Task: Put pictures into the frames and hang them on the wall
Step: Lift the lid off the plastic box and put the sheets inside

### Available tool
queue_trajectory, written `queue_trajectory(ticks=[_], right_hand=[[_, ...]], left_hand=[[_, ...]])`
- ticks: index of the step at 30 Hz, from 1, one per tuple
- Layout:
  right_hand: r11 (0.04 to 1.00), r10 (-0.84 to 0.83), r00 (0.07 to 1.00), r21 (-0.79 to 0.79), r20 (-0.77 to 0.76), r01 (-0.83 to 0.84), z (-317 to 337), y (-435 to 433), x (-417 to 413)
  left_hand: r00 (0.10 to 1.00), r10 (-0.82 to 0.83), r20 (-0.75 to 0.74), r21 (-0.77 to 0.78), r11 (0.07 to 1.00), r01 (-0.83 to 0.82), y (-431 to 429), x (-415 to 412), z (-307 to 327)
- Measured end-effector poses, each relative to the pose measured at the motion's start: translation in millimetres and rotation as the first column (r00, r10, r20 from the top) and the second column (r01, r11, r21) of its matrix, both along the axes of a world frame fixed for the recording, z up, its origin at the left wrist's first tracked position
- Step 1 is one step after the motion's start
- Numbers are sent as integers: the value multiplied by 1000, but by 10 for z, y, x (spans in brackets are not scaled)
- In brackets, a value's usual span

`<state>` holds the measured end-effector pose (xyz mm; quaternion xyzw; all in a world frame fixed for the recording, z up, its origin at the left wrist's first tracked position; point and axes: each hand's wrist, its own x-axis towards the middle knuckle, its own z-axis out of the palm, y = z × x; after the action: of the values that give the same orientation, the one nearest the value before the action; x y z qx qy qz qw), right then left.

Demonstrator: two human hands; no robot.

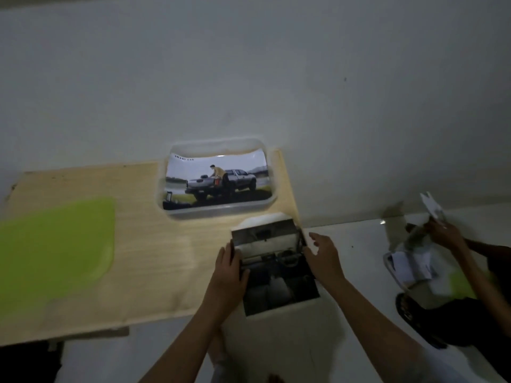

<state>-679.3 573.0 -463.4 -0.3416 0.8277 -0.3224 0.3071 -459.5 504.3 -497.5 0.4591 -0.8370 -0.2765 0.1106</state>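
Left hand (229, 268) and right hand (325, 258), arms outstretched, grip the picture (276, 275).

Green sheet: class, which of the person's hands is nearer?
Left. The left hand grips the left edge of the dark picture, right of the green sheet; the right hand is at the picture's right edge, farther away.

My left hand (229, 269) and right hand (323, 258) are bare; both forearms (193, 327) also bare, down to the frame's lower edge.
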Motion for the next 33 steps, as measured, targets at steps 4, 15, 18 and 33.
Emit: queue_trajectory(ticks=[4,15,18,33], right_hand=[[998,12,996,58,88,-17,-119,343,16],[983,-28,992,-177,123,50,7,571,-25],[961,-5,994,-274,112,36,153,510,27],[695,204,948,-645,-246,-317,1251,-284,190]], left_hand=[[999,28,40,10,1000,-29,342,-101,-75],[995,98,30,-22,995,-97,490,-202,21],[985,172,-3,22,985,-172,371,-283,229],[715,400,-573,511,857,-70,-1056,-261,1985]])
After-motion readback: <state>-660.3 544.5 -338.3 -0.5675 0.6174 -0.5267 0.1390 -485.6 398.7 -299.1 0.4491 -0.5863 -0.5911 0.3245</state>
